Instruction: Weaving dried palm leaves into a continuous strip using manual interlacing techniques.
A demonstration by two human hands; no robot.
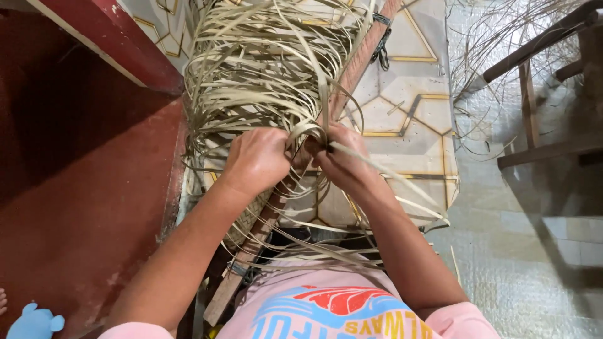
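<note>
A loose bundle of pale, flat bamboo strips (257, 69) lies over a long wooden batten (361, 59) that runs from the top middle down towards me. My left hand (257, 160) and my right hand (344, 160) meet at the near end of the bundle. Both are closed on the strips where these bend over in a loop (309, 130). More strips (301, 245) trail below my hands across my lap. How the strips run under my fingers is hidden.
A patterned mat (408, 113) covers the floor under the work. A dark red ledge (107, 37) and red floor lie to the left. A wooden frame (540, 94) stands at the right on pale tiles, with thin fibres scattered behind it. A blue toy (34, 323) sits bottom left.
</note>
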